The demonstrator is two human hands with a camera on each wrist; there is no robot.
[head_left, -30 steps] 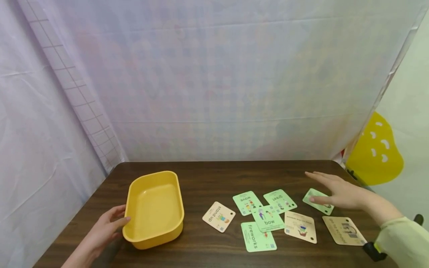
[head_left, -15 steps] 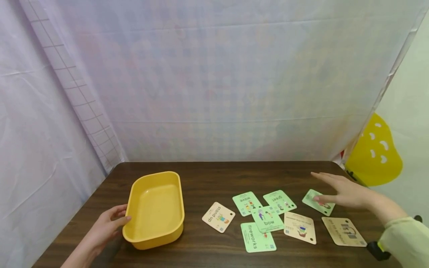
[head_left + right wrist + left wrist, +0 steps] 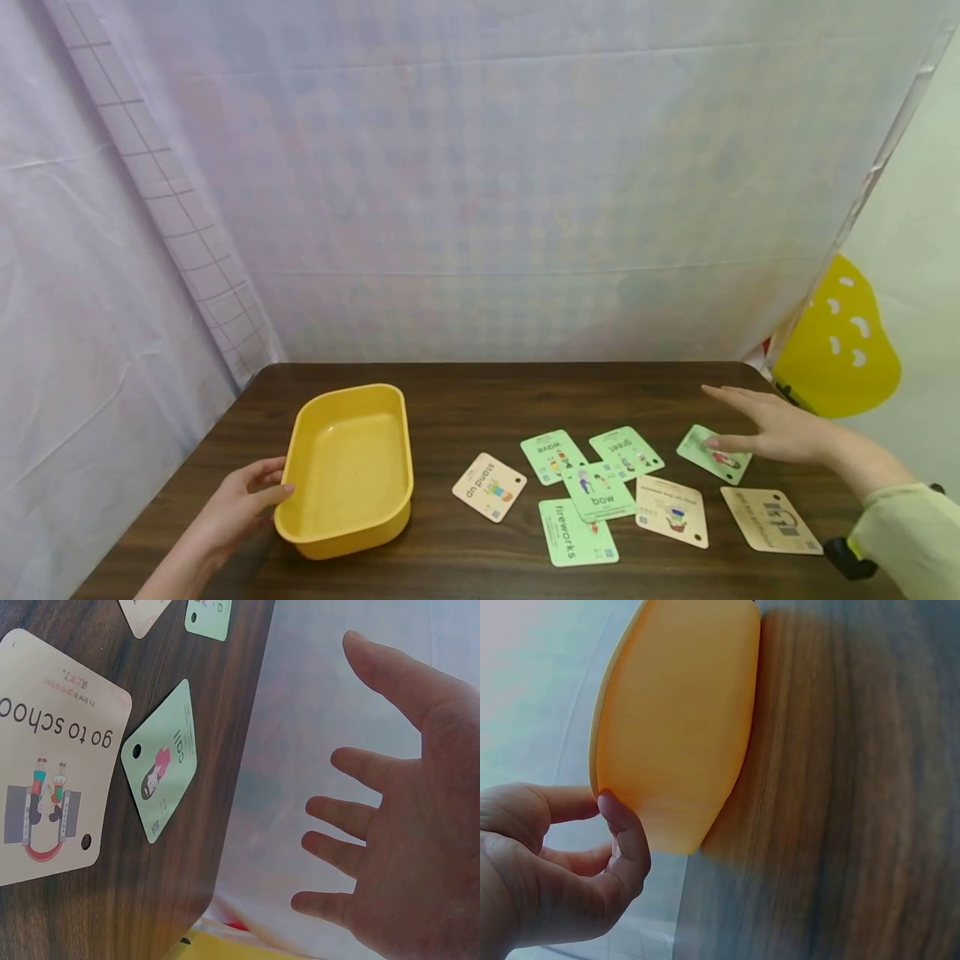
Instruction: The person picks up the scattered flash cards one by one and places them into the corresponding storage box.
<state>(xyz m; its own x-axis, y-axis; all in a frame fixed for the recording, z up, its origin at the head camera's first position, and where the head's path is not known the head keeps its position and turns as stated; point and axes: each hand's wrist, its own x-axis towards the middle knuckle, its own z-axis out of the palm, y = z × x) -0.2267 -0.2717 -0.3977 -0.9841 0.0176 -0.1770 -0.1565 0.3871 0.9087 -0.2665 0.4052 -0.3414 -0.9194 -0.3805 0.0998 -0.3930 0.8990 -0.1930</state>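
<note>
On the left of the table stands a yellow tray (image 3: 348,467) with nothing in it. My left hand (image 3: 238,504) pinches its near left rim, thumb on one side and fingers on the other, as the left wrist view also shows the hand (image 3: 574,874) at the tray's edge. My right hand (image 3: 791,429) hovers with spread fingers and holds nothing. It overlaps the green "call" card (image 3: 723,467) in the head view. In the right wrist view, that "call" card (image 3: 166,769) lies beside the beige "go to school" card (image 3: 60,757), apart from the hand (image 3: 420,802).
Several more cards lie mid-table: "stand up" (image 3: 489,487), "wave" (image 3: 546,450), "greet" (image 3: 624,450), "fireworks" (image 3: 573,537), a beige card (image 3: 667,508). "Bow" (image 3: 603,500) partly covers its green neighbours. White curtains (image 3: 510,208) hang behind the dark wooden table (image 3: 450,400).
My right hand has shifted slightly to the right over the "call" card, uncovering more of its picture. The left hand, tray and cards stay where they were.
</note>
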